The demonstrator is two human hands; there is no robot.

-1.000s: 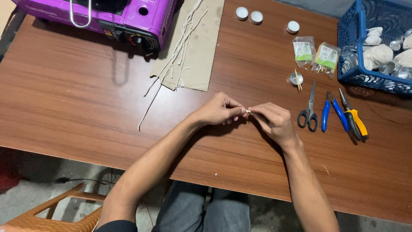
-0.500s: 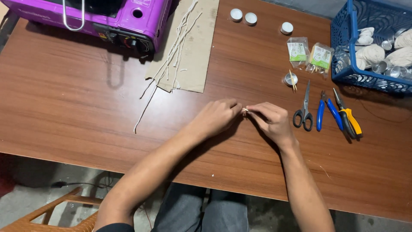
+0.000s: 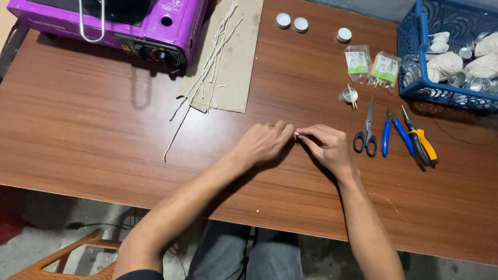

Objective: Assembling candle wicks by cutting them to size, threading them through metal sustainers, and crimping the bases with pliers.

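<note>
Pinching a tiny metal piece (image 3: 296, 136) between both sets of fingertips, my left hand (image 3: 264, 143) and right hand (image 3: 327, 148) meet low over the table (image 3: 104, 129) to steady it; scissors (image 3: 366, 132) wait at three o'clock, within reach

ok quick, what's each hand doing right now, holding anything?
Left hand: fingers pinched shut on a tiny pale item between both hands; what it is cannot be told.
Right hand: fingers pinched shut on the same tiny item.
</note>
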